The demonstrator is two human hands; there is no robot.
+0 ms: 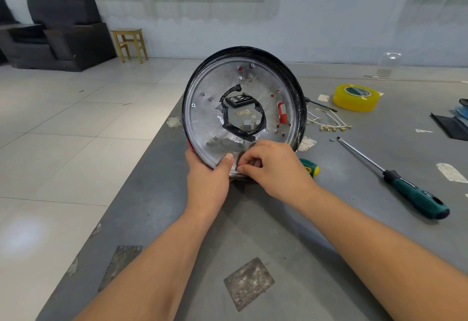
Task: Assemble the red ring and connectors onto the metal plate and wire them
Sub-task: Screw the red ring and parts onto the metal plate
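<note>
A round metal plate (pixel 207 115) with a black rim and a taped centre hole stands tilted upright on the grey table, its face toward me. Red shows through its small holes and through a slot (pixel 281 115) on the right, and a sliver of red peeks out behind the lower left edge. My left hand (pixel 206 181) grips the plate's bottom edge, thumb on its face. My right hand (pixel 272 168) has its fingers curled and pinches a small dark part at the plate's lower edge. White wires with brass connectors (pixel 334 126) lie on the table to the right.
A long screwdriver with a green-black handle (pixel 415 196) lies to the right. A second green-yellow handle (pixel 310 167) pokes out behind my right hand. A yellow tape roll (pixel 355 97) sits at the back right. The table's left edge (pixel 141 163) runs diagonally beside the tiled floor.
</note>
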